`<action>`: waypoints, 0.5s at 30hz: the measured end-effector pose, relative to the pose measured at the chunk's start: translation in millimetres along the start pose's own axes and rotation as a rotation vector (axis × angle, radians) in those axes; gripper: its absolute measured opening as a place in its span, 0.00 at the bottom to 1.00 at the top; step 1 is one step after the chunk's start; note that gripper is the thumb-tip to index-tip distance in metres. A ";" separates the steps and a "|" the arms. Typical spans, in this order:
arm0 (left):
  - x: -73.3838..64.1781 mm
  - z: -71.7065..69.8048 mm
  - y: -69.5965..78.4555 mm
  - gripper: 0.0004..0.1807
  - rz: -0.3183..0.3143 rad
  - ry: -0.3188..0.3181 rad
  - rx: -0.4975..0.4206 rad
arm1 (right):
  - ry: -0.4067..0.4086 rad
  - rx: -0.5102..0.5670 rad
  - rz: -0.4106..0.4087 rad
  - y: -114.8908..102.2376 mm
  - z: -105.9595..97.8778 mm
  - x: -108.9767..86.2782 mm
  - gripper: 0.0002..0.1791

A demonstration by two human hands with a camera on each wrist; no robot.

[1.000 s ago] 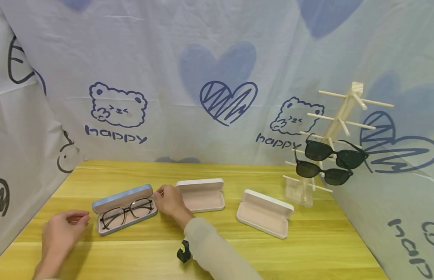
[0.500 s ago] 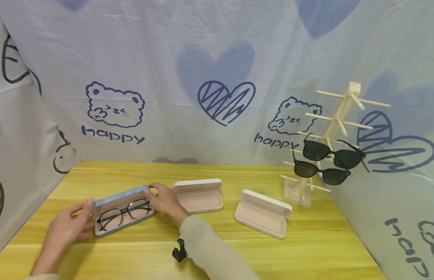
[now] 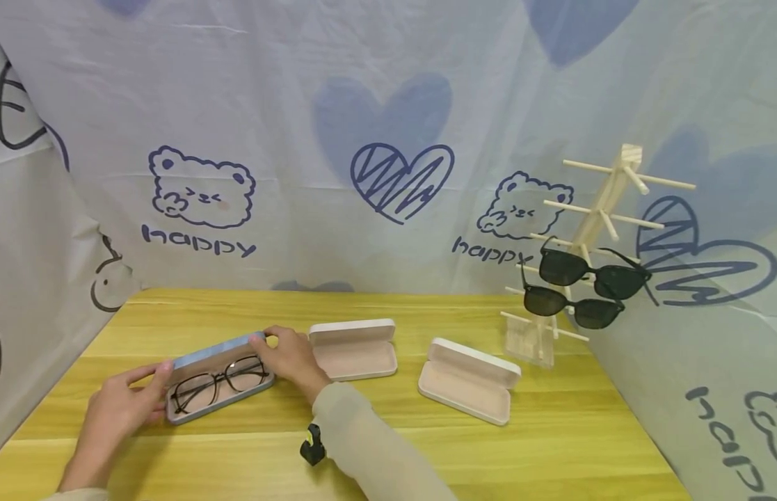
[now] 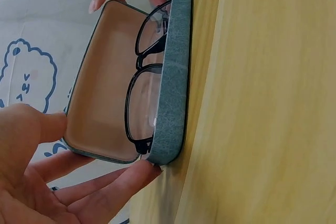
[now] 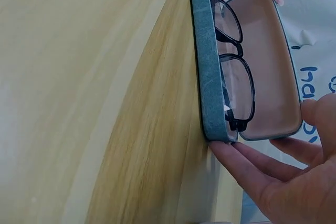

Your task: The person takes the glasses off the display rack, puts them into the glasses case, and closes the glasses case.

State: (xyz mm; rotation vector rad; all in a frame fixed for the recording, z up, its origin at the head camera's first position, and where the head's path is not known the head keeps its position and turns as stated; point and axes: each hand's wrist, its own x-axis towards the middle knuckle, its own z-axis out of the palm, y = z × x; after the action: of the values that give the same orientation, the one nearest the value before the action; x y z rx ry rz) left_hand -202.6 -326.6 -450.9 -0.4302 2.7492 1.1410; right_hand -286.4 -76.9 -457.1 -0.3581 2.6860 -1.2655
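Observation:
A blue glasses case (image 3: 224,403) stands open on the table, its lid raised and its lining beige. Inside lie black-framed eyeglasses (image 3: 238,374) with clear lenses. My left hand (image 3: 117,406) holds the case's left end, thumb at the lid's edge (image 4: 65,121) and fingers (image 4: 118,190) at the base's end. At the other end my right hand (image 3: 293,356) grips likewise, its thumb (image 5: 310,111) against the lid and a finger (image 5: 236,163) under the base corner.
Two white glasses cases (image 3: 353,327) (image 3: 478,358) stand open to the right. Farther right, a wooden display rack (image 3: 604,191) carries two pairs of black sunglasses (image 3: 562,268) (image 3: 543,301) on its pegs. A printed cloth (image 3: 288,229) hangs behind the table.
My left hand has moved right from beside the case onto its left end. The right hand has shifted slightly left, its thumb now at the lid. The lid still stands raised.

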 end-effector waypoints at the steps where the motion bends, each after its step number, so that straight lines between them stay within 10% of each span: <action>1: 0.2 -0.2 0.1 0.55 -0.002 -0.005 0.001 | 0.008 -0.004 0.000 -0.5 0.6 0.2 0.27; 15: 0.5 -1.3 -5.1 0.55 0.005 -0.092 -0.128 | -0.029 0.038 0.064 -1.6 -2.8 4.4 0.23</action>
State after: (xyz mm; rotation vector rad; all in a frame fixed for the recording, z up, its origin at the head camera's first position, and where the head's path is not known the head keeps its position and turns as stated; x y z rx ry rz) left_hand -201.5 -331.0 -453.6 -0.3755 2.6100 1.3092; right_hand -291.0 -77.0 -454.2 -0.2809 2.6237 -1.2813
